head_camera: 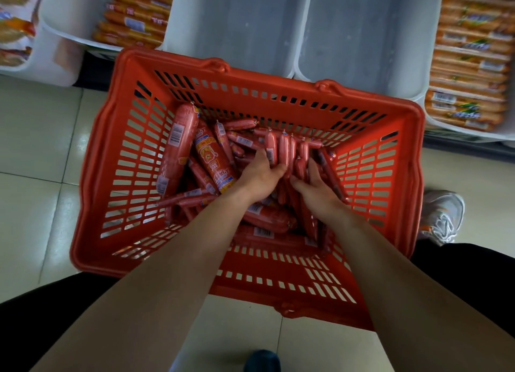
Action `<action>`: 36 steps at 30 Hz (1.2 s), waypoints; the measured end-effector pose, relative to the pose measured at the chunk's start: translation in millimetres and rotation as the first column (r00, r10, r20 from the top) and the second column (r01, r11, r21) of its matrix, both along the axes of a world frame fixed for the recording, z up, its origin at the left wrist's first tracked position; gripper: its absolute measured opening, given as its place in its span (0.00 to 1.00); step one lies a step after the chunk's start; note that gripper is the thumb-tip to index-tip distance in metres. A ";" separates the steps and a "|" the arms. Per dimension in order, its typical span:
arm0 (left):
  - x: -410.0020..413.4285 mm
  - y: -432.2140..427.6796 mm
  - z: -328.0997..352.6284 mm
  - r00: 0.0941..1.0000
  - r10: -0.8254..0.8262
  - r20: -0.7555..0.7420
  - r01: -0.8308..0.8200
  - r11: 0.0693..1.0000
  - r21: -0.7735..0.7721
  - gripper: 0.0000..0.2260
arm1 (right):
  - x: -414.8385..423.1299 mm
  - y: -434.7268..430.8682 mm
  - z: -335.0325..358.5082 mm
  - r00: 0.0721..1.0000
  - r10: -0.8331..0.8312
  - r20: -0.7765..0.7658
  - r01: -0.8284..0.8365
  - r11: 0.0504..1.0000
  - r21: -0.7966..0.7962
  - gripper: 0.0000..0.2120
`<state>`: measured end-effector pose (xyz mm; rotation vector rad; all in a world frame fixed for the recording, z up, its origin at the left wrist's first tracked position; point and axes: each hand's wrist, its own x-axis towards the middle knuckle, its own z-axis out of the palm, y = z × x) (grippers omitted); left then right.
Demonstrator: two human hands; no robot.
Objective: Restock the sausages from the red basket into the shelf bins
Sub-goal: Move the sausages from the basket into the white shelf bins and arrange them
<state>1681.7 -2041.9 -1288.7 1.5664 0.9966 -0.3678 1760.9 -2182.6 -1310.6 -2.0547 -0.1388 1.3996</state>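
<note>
Pale glossy floor tiles (36,137), dark grout lines, soft light reflections

A left hand (260,173) is gripping a bundle of thin sausages (284,148) inside a red basket (92,204) — the right hand (317,187) is pressing against them — below white shelf bins (237,23).

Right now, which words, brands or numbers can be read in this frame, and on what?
No text reads clearly.
large sausage: barcode, digits too small.
bear-printed sausage: characters blurred.
small sausages in the left hand: white label, unreadable.
orange packs at far right: labels blurred.
</note>
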 end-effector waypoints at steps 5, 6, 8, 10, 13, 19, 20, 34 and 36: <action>-4.2 0.8 -0.8 0.999 0.038 0.030 -0.036 0.998 -0.042 0.14 | -0.8 -1.8 -3.1 0.967 0.217 0.130 -0.213 0.976 -0.046 0.38; -4.2 0.5 -2.1 0.999 0.039 0.032 -0.038 0.999 -0.032 0.14 | -1.0 -1.7 -5.0 0.968 0.214 0.135 -0.210 0.977 -0.039 0.39; -4.9 -1.0 -4.8 0.997 0.057 0.043 -0.056 0.998 -0.017 0.12 | -0.8 -1.2 -7.2 0.976 0.175 0.129 -0.176 0.984 -0.003 0.40; -5.7 -1.2 -6.3 0.994 0.096 0.058 -0.095 0.995 -0.026 0.10 | 0.6 1.3 -5.0 0.986 0.119 0.116 -0.128 0.990 0.065 0.37; -5.3 -1.0 -7.0 0.994 0.086 0.067 -0.082 0.995 -0.053 0.13 | 7.2 4.8 -8.2 0.984 0.117 0.134 -0.132 0.985 0.107 0.34; -5.0 0.0 -8.4 0.997 0.002 0.075 -0.004 1.000 0.031 0.23 | 9.7 12.5 -8.5 0.973 0.184 0.140 -0.200 0.974 0.109 0.32; -5.8 1.5 -7.5 0.996 0.021 0.090 -0.026 0.999 0.045 0.21 | 10.7 12.8 -7.0 0.975 0.177 0.131 -0.192 0.975 0.115 0.30; -3.7 34.9 14.9 0.986 0.101 0.136 -0.129 0.968 0.216 0.17 | 12.2 19.2 -10.6 0.956 0.254 0.149 -0.267 0.960 0.080 0.08; -6.7 39.0 17.5 0.985 0.109 0.134 -0.138 0.965 0.225 0.15 | 11.7 20.8 -15.0 0.947 0.280 0.157 -0.292 0.955 0.059 0.06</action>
